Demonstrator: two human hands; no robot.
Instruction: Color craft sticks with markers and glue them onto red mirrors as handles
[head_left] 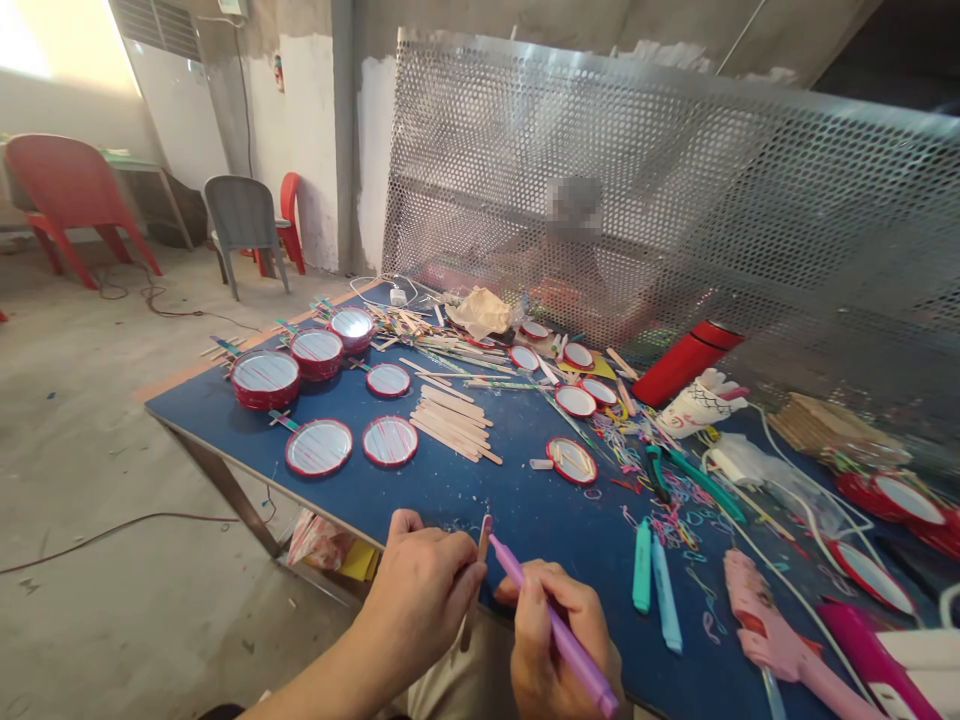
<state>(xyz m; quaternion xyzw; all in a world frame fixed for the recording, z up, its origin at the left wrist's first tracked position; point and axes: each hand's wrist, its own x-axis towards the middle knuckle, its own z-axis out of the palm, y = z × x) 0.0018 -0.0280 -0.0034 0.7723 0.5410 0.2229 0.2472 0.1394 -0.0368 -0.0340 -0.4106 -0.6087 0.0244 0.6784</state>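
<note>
My left hand [427,580] grips a wooden craft stick [484,540] and holds it upright at the table's front edge. The stick's upper end carries a patch of purple. Closed around a purple marker [574,655], my right hand [562,625] brings the tip against that coloured end. Beyond the hands lies a row of plain craft sticks [454,422]. Red-rimmed round discs with white, streaked faces, such as this disc [390,441], rest to the left of the sticks. A teal marker [642,565] and a light blue marker [666,595] lie right of my hands.
A pink glue gun [772,620], teal-handled pliers [697,480] and loose rubber bands [679,510] crowd the right side. A red bottle [686,362] leans near a patterned paper cup [701,405]. A perforated metal panel [660,190] stands behind the table, with a person beyond it.
</note>
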